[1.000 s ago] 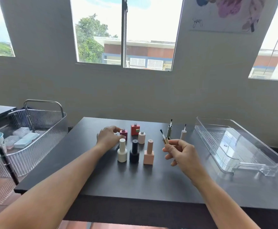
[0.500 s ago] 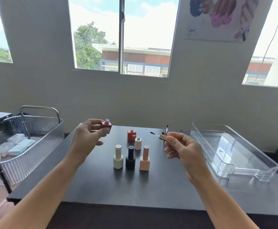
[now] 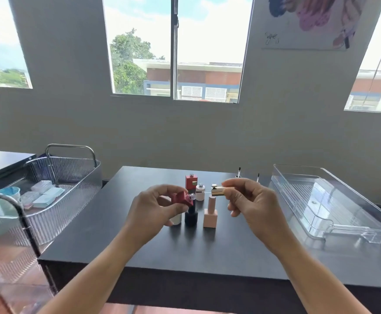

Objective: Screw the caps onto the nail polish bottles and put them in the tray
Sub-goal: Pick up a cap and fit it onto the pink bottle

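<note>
Looks like a nail studio here: a poster of what seem to be painted fingertips hangs on the grey wall, nail polish bottles stand on a black table, a ribbed trolley of supplies sits alongside, and 3 windows bring daylight.

White bottle mostly hidden behind left hand; cart cut by left edge.

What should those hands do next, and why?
Probably slide the brush of the gold cap into the open neck of the red bottle: the left hand tilts that neck toward the cap in the right hand, not yet screwed on.
</note>
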Motion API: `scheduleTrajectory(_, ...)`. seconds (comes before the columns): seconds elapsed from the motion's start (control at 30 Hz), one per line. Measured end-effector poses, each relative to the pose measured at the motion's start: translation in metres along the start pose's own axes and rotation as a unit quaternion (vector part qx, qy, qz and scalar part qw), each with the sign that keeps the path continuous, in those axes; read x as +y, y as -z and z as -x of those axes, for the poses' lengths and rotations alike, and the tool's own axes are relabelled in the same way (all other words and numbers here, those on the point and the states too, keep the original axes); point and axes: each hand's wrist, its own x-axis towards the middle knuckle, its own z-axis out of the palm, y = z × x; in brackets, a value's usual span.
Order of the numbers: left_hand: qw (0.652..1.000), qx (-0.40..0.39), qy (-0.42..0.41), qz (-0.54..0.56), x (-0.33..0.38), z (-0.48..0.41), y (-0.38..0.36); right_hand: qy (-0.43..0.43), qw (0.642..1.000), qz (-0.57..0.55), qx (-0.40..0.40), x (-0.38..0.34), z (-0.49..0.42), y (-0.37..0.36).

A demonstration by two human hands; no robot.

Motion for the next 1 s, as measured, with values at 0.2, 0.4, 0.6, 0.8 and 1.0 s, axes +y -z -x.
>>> scheduleTrajectory(0.2,1.0,0.002,0.008,-0.001,0.0,-0.001,-0.003,-0.001,0.999,0.046,-0.008,0.001,0.001,0.001)
scheduleTrajectory(0.4,1.0,-0.003,0.016,-0.002,0.002,0.001,-0.005,-0.001,0.999,0.051,-0.008,0.006,0.002,0.001)
scheduleTrajectory(0.6,1.0,-0.007,0.007,-0.013,0.005,0.003,-0.01,0.016,0.997,0.079,-0.016,0.009,0.003,0.002)
scheduleTrajectory(0.8,0.998,-0.03,0.015,-0.045,0.003,0.006,-0.015,0.011,0.993,0.118,-0.009,0.012,0.006,0.003)
scheduleTrajectory(1.0,0.997,-0.069,0.007,-0.038,0.004,0.012,-0.019,0.007,0.991,0.128,-0.047,0.015,0.011,0.004)
